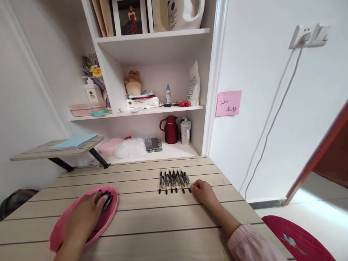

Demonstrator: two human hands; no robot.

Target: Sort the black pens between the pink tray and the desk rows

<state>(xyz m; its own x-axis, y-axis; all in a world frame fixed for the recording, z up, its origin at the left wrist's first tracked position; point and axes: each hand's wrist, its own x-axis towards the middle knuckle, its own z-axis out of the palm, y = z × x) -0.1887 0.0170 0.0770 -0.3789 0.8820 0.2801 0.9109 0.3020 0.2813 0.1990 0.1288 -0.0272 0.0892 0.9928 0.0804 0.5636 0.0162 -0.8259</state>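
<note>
My left hand (85, 214) reaches into a pink basket (115, 197) at the left of the table. Its fingers are curled, with the thumb against dark pens (107, 201) inside; most of the fingertips are hidden. Several slim black pens (171, 181) lie side by side in a row on the table, with short grey, shiny pieces (162, 181) between them. My right hand (201, 190) rests on the table at the right end of this row. Its fingers are bent together beside the last pen's lower end, and I cannot see what they hold, if anything.
Behind the wooden table (141, 224) stands a white shelf unit with a red jug (171, 129) and a patterned cup (185, 131). A small raised stand (40, 150) at the left bears blue paper (73, 141). A red stool seat (296, 239) sits at lower right.
</note>
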